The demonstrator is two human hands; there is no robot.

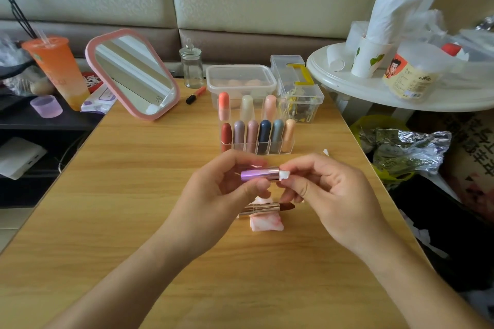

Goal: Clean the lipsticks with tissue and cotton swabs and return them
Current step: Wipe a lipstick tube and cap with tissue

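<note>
Over the wooden counter (133, 195), mid-air: left hand (222, 189) fingers curled round shiny purple lipstick tube (258, 175), held level. Right hand (328, 189) fingers pinch small white tissue scrap (284, 175) on its end.

Risk: a dipping hand smears the uncapped gold lipstick with brown bullet (263, 207) on the pink-stained tissue pad (267, 224) just below.

Clear acrylic organizer (258, 145) sits near behind. Left is roomy; the right counter edge is near.
</note>
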